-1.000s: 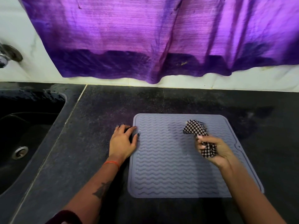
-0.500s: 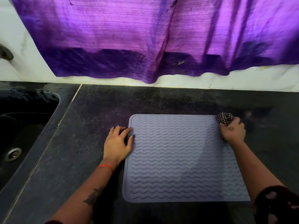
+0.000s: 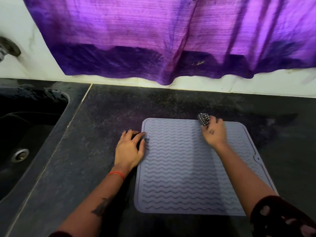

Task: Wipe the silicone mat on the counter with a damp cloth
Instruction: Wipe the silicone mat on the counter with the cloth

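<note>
Counter (image 3: pixel 95 151) of dark speckled stone carried the pale grey-blue square silicone mat (image 3: pixel 184 168), ribbed with wavy lines, which lay flat toward the front edge, right of a black sunken sink (image 3: pixel 29 134) with a metal drain. The left hand (image 3: pixel 130 147) rested palm down at the mat's left edge near the far corner, fingers fairly straight and spread, thumb and forefinger tips touching the raised rim while the other fingers lay on the stone. A thin orange thread band (image 3: pixel 117 174) circled that wrist. The right hand (image 3: pixel 213 132) sat over the mat's far edge, right of centre, its fingers curled tight round a bunched black-and-white checked cloth (image 3: pixel 203 119); the wad stuck out beyond the knuckles and met the mat's far rim. The right forearm crossed the mat diagonally, ending in a dark maroon patterned sleeve (image 3: pixel 280 218). A purple fabric curtain (image 3: pixel 171 36) hung against the white wall behind, its lower band darker, its hem clear of the counter
</note>
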Demonstrator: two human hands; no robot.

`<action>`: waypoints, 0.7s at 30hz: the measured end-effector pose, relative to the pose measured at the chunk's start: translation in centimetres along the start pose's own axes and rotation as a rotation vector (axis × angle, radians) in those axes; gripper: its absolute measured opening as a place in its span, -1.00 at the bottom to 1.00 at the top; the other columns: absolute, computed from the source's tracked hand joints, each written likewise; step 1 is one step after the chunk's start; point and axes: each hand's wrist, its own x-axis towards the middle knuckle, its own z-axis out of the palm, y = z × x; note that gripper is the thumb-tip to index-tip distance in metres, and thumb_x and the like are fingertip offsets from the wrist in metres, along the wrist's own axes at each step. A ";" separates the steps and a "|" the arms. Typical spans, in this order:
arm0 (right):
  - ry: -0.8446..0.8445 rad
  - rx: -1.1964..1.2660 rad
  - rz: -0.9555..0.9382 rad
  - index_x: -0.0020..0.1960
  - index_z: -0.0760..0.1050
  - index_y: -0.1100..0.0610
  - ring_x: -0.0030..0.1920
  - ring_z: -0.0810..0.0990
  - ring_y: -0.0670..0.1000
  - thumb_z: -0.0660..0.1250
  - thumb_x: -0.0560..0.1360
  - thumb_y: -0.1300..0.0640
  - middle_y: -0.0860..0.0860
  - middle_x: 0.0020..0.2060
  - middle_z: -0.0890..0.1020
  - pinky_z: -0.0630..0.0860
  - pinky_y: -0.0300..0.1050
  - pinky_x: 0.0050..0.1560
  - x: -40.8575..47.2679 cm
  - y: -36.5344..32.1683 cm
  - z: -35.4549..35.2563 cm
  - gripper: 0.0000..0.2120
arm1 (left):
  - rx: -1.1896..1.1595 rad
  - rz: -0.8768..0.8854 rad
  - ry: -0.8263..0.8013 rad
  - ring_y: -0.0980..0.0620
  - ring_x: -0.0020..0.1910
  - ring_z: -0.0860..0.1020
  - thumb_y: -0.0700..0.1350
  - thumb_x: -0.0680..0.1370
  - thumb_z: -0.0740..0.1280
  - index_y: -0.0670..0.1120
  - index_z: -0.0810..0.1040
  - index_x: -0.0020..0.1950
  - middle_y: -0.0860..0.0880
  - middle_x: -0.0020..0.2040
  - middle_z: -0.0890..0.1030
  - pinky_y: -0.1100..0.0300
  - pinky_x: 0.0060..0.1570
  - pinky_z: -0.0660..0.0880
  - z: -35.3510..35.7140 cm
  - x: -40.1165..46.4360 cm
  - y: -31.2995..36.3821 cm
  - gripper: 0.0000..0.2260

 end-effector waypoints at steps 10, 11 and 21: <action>-0.195 0.050 -0.360 0.41 0.23 0.16 0.24 0.37 0.19 0.25 0.53 0.06 0.20 0.26 0.34 0.33 0.01 0.28 -1.8 -11.7 5.8 -0.50 | -0.012 -0.012 -0.020 -0.11 0.17 0.50 0.09 0.54 0.03 -0.09 0.56 0.21 -0.08 0.09 0.57 -0.02 0.39 0.26 -0.2 0.0 0.0 -0.55; -0.206 0.045 -0.386 0.41 0.23 0.16 0.24 0.37 0.20 0.25 0.52 0.06 0.20 0.26 0.34 0.32 0.01 0.29 -2.0 -12.5 6.2 -0.50 | -0.013 -0.008 -0.020 -0.10 0.17 0.50 0.09 0.54 0.02 -0.11 0.54 0.22 -0.08 0.10 0.57 -0.01 0.39 0.26 -0.2 0.0 0.1 -0.54; -0.309 0.073 -0.571 0.41 0.27 0.10 0.26 0.37 0.15 0.29 0.47 0.15 0.14 0.25 0.38 0.29 -0.05 0.29 -5.7 -13.4 6.7 -0.48 | -0.321 -0.121 0.174 0.01 0.33 0.37 0.13 0.53 0.04 -0.12 0.39 0.35 -0.05 0.38 0.37 0.12 0.26 0.34 -1.1 -0.2 0.1 -0.50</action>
